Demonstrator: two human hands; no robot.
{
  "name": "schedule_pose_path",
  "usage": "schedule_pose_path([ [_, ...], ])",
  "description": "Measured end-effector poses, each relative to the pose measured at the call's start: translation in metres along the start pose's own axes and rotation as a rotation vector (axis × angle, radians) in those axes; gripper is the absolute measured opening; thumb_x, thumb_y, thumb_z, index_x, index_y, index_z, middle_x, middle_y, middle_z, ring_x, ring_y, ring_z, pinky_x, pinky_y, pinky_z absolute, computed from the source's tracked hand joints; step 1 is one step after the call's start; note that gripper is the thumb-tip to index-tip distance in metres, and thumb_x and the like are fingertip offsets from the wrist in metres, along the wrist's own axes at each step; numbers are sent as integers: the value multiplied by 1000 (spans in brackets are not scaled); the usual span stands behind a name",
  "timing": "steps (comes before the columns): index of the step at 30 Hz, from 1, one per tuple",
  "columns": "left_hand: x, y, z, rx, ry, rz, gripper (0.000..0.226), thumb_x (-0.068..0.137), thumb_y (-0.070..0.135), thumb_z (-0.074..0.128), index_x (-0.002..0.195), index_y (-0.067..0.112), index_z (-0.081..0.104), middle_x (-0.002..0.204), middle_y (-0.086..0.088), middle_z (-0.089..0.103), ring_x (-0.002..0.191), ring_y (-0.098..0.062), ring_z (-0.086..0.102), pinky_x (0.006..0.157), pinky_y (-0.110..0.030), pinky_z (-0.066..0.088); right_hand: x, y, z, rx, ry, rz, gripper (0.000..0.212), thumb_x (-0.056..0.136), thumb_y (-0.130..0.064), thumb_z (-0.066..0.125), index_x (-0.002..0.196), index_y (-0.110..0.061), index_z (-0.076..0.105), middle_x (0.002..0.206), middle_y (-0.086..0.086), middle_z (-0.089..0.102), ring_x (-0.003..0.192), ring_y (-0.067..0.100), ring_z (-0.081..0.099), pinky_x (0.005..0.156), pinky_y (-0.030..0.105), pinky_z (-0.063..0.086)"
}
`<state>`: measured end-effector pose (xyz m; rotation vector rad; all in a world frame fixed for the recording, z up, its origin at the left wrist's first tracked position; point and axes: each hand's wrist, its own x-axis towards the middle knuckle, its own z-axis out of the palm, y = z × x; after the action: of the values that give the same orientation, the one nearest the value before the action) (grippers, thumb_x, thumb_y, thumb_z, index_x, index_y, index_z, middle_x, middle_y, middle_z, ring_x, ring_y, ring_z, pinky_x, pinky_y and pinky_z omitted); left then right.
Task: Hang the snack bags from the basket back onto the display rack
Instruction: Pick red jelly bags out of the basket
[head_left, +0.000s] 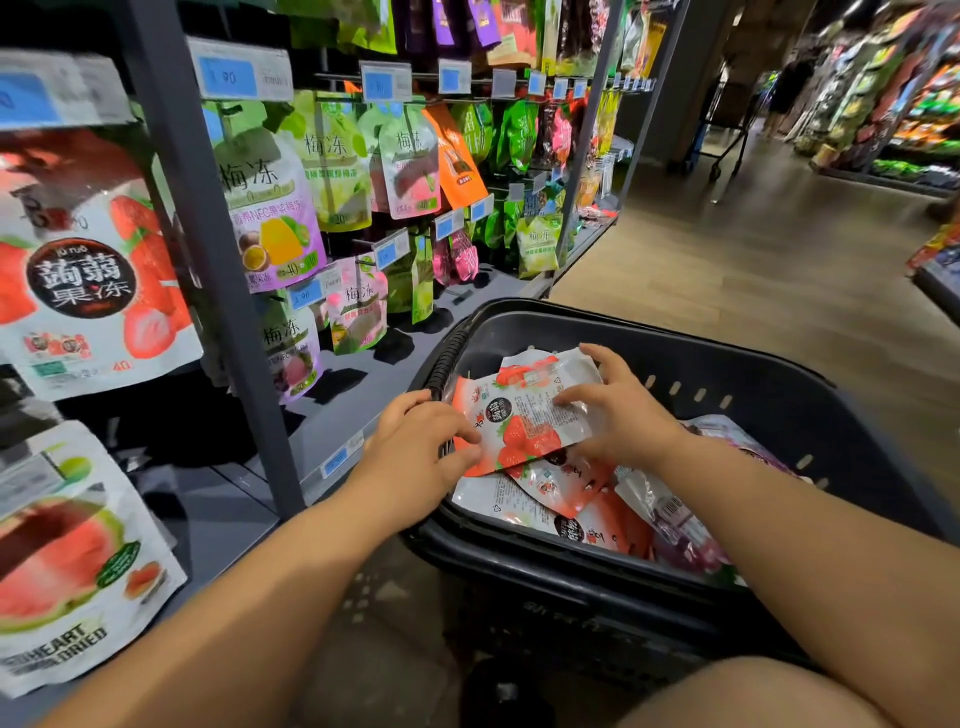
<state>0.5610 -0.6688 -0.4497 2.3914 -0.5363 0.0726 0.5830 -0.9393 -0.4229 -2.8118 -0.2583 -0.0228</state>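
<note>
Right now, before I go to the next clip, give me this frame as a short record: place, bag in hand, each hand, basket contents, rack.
place: shop aisle, basket beside the display rack
strawberry bag: held over the basket, not yet hung
left hand: grips its left edge
right hand: holds its right side, thumb on the printed face
other bags: several lie in the basket, mostly red and white, one purple
hanging bag: similar strawberry print, on the rack at far left
</note>
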Motion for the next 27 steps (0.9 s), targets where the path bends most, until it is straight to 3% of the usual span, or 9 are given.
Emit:
schedule_pose_path([
  [5, -3, 6, -3, -26, 12, -22, 16, 92, 47, 59, 84, 56, 49, 114, 29, 51, 141, -9, 21, 119, -44, 17, -1, -3, -2, 9, 120, -32, 18, 82, -36, 78, 97, -28, 79, 145, -14, 43, 134, 15, 34, 108, 30, 30],
  [9, -6, 8, -3, -36, 7, -36, 10, 93, 43, 59, 94, 50, 53, 117, 29, 50, 142, -8, 15, 119, -41, 15, 6, 3, 3, 13, 283, -56, 14, 86, -32, 73, 90, -20, 79, 114, -4, 69, 115, 22, 46, 102, 40, 38],
  [11, -7, 9, -4, -37, 7, -44, 7, 94, 43, 58, 94, 48, 53, 116, 29, 49, 142, -7, 14, 119, -39, 15, 9, 3, 2, 92, 375, 31, 13, 85, -33, 73, 92, -22, 79, 108, -2, 69, 120, 21, 44, 104, 39, 35],
  [13, -9, 11, -4, -43, 4, -50, 6, 94, 43, 57, 95, 47, 53, 115, 29, 47, 142, -6, 12, 118, -38, 15, 11, 0, -2, 104, 462, 88, 12, 88, -32, 71, 89, -24, 78, 108, -10, 64, 128, 14, 39, 107, 33, 24],
  [15, -10, 13, -4, -51, 2, -49, 5, 95, 44, 56, 98, 45, 53, 113, 30, 46, 142, -4, 11, 118, -37, 16, 14, -6, -7, 157, 503, 119, 14, 90, -29, 70, 83, -18, 75, 92, -13, 59, 116, 12, 49, 102, 33, 29],
  [17, -12, 15, -6, -58, 6, -48, 7, 95, 44, 57, 100, 45, 52, 111, 30, 45, 143, -5, 12, 117, -36, 17, 15, -14, -15, 401, 495, 189, 18, 91, -26, 68, 77, -16, 69, 72, -6, 60, 84, 16, 60, 81, 30, 43],
  [19, -13, 16, -8, -89, 10, -55, 12, 93, 44, 59, 102, 43, 52, 115, 27, 46, 143, -5, 14, 116, -33, 16, 14, -25, -22, 705, 477, 249, 21, 93, -25, 66, 74, -17, 65, 65, -1, 59, 63, 12, 55, 66, 25, 44],
  [23, -14, 21, -11, -187, 45, -135, 35, 88, 45, 65, 120, 33, 55, 127, 14, 47, 136, -9, 31, 101, -20, 26, 10, -49, -32, 1056, 455, 241, 20, 98, -21, 58, 79, -16, 61, 66, 2, 59, 52, 9, 51, 52, 21, 42],
  [27, -12, 34, -21, -392, 154, -202, 46, 84, 45, 70, 121, 33, 45, 121, 20, 49, 115, 0, 45, 92, -17, 32, 9, -77, -38, 1486, 372, 192, 22, 101, -19, 52, 80, -14, 56, 60, 1, 65, 49, 11, 59, 47, 23, 49],
])
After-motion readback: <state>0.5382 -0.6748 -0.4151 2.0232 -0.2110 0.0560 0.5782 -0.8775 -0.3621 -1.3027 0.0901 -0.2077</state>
